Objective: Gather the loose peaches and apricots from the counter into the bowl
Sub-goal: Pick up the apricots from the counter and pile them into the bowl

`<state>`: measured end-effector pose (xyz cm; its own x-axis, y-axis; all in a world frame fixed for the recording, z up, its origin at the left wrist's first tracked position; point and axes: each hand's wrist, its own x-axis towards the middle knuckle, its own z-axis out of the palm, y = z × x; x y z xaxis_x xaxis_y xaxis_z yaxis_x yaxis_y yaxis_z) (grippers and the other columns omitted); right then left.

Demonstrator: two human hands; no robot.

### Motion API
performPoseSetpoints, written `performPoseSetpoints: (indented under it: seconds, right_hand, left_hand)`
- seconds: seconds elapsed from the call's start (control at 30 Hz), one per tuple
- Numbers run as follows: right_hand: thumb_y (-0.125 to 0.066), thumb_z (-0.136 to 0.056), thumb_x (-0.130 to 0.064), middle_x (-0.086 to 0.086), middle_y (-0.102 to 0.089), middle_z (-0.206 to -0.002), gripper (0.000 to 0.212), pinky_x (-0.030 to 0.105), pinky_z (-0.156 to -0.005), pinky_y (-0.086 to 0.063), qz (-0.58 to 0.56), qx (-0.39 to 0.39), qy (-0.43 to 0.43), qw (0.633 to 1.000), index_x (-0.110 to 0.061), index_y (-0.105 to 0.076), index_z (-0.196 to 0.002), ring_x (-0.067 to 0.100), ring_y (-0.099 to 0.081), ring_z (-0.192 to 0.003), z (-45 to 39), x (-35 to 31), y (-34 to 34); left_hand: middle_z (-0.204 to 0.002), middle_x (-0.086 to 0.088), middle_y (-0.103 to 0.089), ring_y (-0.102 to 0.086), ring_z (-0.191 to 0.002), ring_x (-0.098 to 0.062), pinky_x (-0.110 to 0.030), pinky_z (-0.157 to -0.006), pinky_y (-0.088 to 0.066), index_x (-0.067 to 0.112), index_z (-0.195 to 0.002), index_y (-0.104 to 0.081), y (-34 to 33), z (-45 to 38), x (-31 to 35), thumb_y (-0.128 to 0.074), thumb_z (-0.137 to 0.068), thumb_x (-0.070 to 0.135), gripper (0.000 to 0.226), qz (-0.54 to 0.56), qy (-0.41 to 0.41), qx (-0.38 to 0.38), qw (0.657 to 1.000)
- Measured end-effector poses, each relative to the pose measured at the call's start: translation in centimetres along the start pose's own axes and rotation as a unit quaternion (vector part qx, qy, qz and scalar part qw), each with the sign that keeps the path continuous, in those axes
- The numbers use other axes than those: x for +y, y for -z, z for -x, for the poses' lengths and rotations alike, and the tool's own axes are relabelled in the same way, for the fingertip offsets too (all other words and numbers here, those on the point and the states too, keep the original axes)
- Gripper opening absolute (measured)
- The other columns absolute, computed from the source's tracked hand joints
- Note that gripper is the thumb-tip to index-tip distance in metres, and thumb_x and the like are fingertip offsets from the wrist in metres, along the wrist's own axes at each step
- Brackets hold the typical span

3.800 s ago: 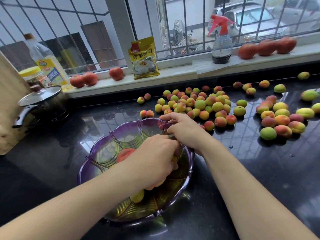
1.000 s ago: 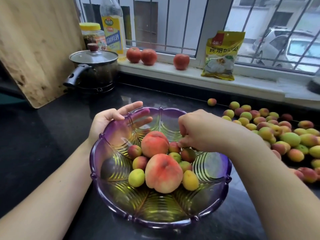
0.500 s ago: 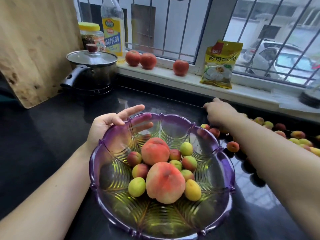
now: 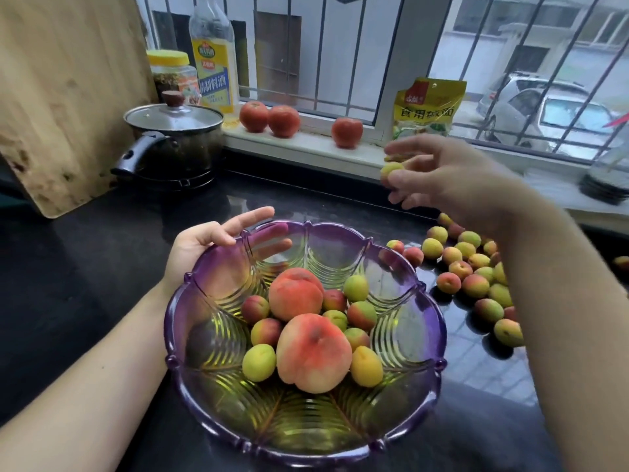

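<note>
A purple glass bowl (image 4: 190,321) stands on the black counter and holds two big peaches (image 4: 313,352) and several small apricots. My left hand (image 4: 204,243) rests against the bowl's far left rim, fingers straight behind the glass. My right hand (image 4: 442,178) hovers above and behind the bowl's right side and pinches a small yellow-green apricot (image 4: 391,170) in its fingertips. A pile of loose apricots (image 4: 473,277) lies on the counter right of the bowl, partly hidden by my right forearm.
A lidded pot (image 4: 173,137) stands at the back left beside a leaning wooden board (image 4: 61,90). On the window sill are three red fruits (image 4: 269,119), an oil bottle (image 4: 212,59), a jar and a yellow packet (image 4: 429,107).
My right hand left the bowl, reached to the loose pile by the sill, and has now risen with an apricot pinched in its fingers. The left hand stayed on the bowl's rim.
</note>
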<state>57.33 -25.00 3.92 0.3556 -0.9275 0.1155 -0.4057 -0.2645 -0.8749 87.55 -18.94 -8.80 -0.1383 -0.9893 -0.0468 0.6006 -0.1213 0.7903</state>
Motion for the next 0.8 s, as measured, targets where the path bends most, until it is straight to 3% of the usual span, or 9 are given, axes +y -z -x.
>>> performPoseSetpoints:
  seconds: [0.07,0.23,0.37,0.43,0.5,0.63,0.67,0.7,0.8]
  right_hand:
    - [-0.072,-0.088,-0.017,0.010,-0.075,-0.105,0.037,0.029,-0.077,-0.059,-0.054,-0.060,0.035,0.996,-0.019,-0.062,-0.123,0.023,-0.075,-0.090,2.8,-1.5,-0.5]
    - [-0.070,-0.094,-0.023,-0.012,-0.068,-0.098,0.021,0.023,-0.077,-0.052,0.218,-0.078,0.085,0.969,-0.036,-0.070,-0.111,0.005,-0.068,-0.083,3.1,-1.5,-2.7]
    - [-0.067,-0.096,-0.027,-0.012,-0.054,-0.108,0.021,0.023,-0.074,-0.045,0.345,-0.114,0.110,0.925,-0.033,-0.071,-0.117,0.003,-0.057,-0.086,1.9,-0.3,-5.2]
    - [-0.066,-0.097,-0.026,-0.011,-0.054,-0.105,0.022,0.030,-0.081,-0.048,0.412,-0.109,0.131,0.895,-0.031,-0.071,-0.118,0.010,-0.055,-0.091,1.1,0.8,-6.4]
    - [-0.065,-0.096,-0.022,-0.012,-0.054,-0.100,0.024,0.038,-0.086,-0.053,0.438,-0.121,0.134,0.881,-0.031,-0.072,-0.117,0.014,-0.057,-0.092,0.7,1.5,-7.2]
    - [-0.066,-0.094,-0.018,-0.013,-0.060,-0.094,0.025,0.040,-0.080,-0.057,0.463,-0.143,0.130,0.865,-0.033,-0.073,-0.112,0.015,-0.062,-0.088,0.7,2.0,-8.2]
    - [-0.066,-0.092,-0.017,-0.011,-0.063,-0.094,0.022,0.042,-0.079,-0.058,0.469,-0.148,0.131,0.861,-0.031,-0.074,-0.107,0.018,-0.063,-0.089,0.8,2.0,-8.5]
    - [-0.066,-0.091,-0.017,-0.008,-0.065,-0.094,0.020,0.043,-0.078,-0.058,0.474,-0.152,0.132,0.857,-0.030,-0.074,-0.103,0.021,-0.064,-0.089,0.8,2.1,-8.8]
    - [-0.065,-0.090,-0.019,-0.006,-0.068,-0.098,0.024,0.042,-0.077,-0.058,0.477,-0.169,0.114,0.855,-0.034,-0.073,-0.106,0.023,-0.064,-0.090,1.1,2.0,-9.4]
  left_hand:
    - [-0.131,-0.026,-0.066,-0.054,-0.135,-0.049,-0.056,-0.119,-0.037,0.003,-0.138,-0.062,-0.1,0.1,-0.1,-0.055,-0.064,0.015,0.075,-0.006,-0.011,-0.003,1.000]
    - [-0.129,-0.025,-0.067,-0.056,-0.132,-0.048,-0.056,-0.119,-0.033,0.004,-0.135,-0.065,-0.1,0.0,0.0,-0.053,-0.066,0.014,0.071,-0.015,-0.007,0.003,1.000]
    - [-0.130,-0.024,-0.064,-0.051,-0.137,-0.048,-0.056,-0.120,-0.032,0.003,-0.139,-0.059,0.1,0.0,0.1,-0.049,-0.068,0.013,0.073,-0.014,-0.005,-0.001,1.000]
    - [-0.133,-0.024,-0.062,-0.051,-0.138,-0.047,-0.056,-0.120,-0.033,0.004,-0.143,-0.056,0.2,-0.2,-0.1,-0.043,-0.072,0.013,0.073,-0.019,-0.009,-0.005,1.000]
    - [-0.134,-0.025,-0.061,-0.054,-0.135,-0.047,-0.055,-0.118,-0.037,0.003,-0.143,-0.056,0.4,-0.2,0.1,-0.047,-0.069,0.013,0.074,-0.014,-0.005,-0.010,1.000]
    - [-0.130,-0.025,-0.064,-0.057,-0.131,-0.046,-0.053,-0.111,-0.046,0.003,-0.139,-0.059,0.7,-0.5,-0.6,-0.038,-0.074,0.013,0.070,-0.006,-0.011,-0.013,1.000]
    - [-0.129,-0.025,-0.064,-0.057,-0.131,-0.046,-0.053,-0.110,-0.046,0.003,-0.139,-0.059,0.9,-0.5,-0.4,-0.037,-0.074,0.013,0.069,0.004,-0.008,-0.044,0.999]
    - [-0.129,-0.025,-0.065,-0.056,-0.131,-0.047,-0.053,-0.110,-0.046,0.003,-0.138,-0.060,1.0,-0.6,-0.1,-0.040,-0.073,0.013,0.069,0.020,-0.003,-0.075,0.997]
    - [-0.130,-0.025,-0.066,-0.056,-0.132,-0.048,-0.056,-0.112,-0.045,0.003,-0.134,-0.065,0.8,-0.7,-0.4,-0.054,-0.065,0.014,0.071,0.017,-0.003,-0.064,0.998]
